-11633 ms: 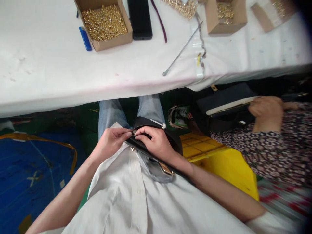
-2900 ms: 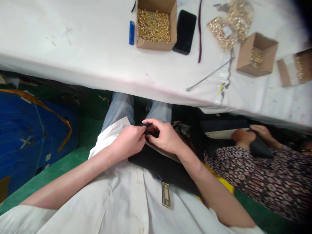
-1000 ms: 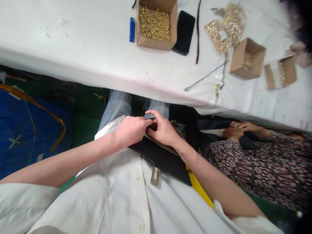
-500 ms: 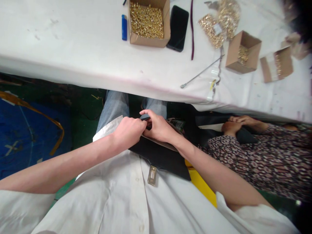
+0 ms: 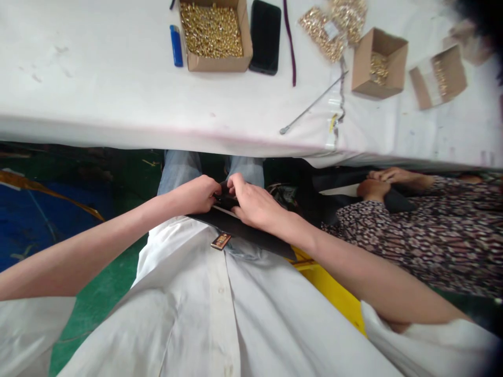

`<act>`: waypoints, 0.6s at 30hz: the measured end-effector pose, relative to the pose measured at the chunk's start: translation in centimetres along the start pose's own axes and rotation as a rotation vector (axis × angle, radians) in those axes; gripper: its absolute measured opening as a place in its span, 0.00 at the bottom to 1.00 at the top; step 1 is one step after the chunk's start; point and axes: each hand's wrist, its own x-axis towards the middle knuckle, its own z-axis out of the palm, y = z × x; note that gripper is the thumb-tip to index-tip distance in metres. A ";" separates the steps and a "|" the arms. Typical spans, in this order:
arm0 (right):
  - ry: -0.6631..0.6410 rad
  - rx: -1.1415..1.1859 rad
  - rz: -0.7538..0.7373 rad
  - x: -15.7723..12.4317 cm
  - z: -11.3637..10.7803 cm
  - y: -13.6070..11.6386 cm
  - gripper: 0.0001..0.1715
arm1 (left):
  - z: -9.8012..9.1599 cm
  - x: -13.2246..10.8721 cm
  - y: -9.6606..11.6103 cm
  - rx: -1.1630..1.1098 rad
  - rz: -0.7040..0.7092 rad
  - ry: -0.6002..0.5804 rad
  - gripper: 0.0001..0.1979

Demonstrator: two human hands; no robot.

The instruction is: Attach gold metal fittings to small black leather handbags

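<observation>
A black flat piece (image 5: 251, 233) of sheet-like material lies across my lap, under both hands. My left hand (image 5: 202, 195) is closed at its upper left edge, pinching dark material. Beside it, my right hand (image 5: 251, 204) has its thumb and fingers closed round the same black material, with a pale edge showing between the hands. A small rectangular tag (image 5: 220, 241) with a metallic frame hangs from the piece over my white shirt. The fingertips are partly hidden in the dark folds.
On the white table (image 5: 118, 94) are a box of gold beads (image 5: 212, 31), blue lighter (image 5: 176, 46), black phone (image 5: 265, 36), dark strip (image 5: 290, 44), metal rod (image 5: 312, 103), bead bags (image 5: 324, 34) and smaller boxes (image 5: 379, 65). At right, another person's hands (image 5: 379, 183) rest near dark material.
My hands have moved slightly apart and the black piece now looks flatter. The hanging tag has swung up and left, turning sideways. The view has shifted, moving the table items left and up.
</observation>
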 end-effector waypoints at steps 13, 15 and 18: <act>-0.204 0.339 -0.085 1.2 -0.8 2.1 0.12 | -0.2 -0.3 0.2 -0.165 0.034 -0.003 0.14; -0.296 0.421 -0.076 1.4 -0.8 2.5 0.10 | -0.3 -0.3 0.5 -0.182 0.028 -0.001 0.14; -0.330 0.423 0.023 1.6 -0.3 3.0 0.18 | -0.3 -0.4 0.7 -0.190 0.019 0.010 0.14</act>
